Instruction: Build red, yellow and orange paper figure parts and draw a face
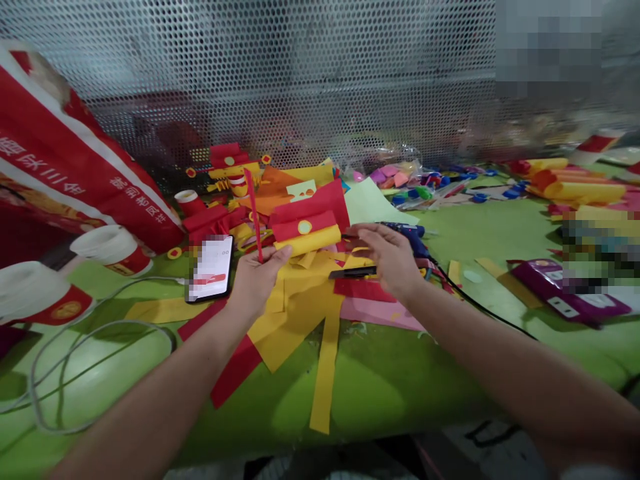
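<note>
My left hand [260, 270] pinches the left end of a rolled red and yellow paper piece [315, 230], which has a pale round dot on its front. A thin red strip [254, 213] stands upright at the same hand. To the right of the roll is my right hand [385, 253], its fingers partly spread and nothing visible between them. Below its fingers lies a black cutter [354, 272]. Yellow sheets [295, 320] and red paper lie under both hands. Behind the right hand is a blue glue gun [407, 231] with a black cord.
A phone [213, 270] and white cable are at the left, near paper cups [107, 247] and a large red bag [75, 147]. A red and yellow paper figure [233, 170] stands behind. At the right lies a purple packet [565, 293]. Perforated metal [300, 73] backs the green table [390, 387].
</note>
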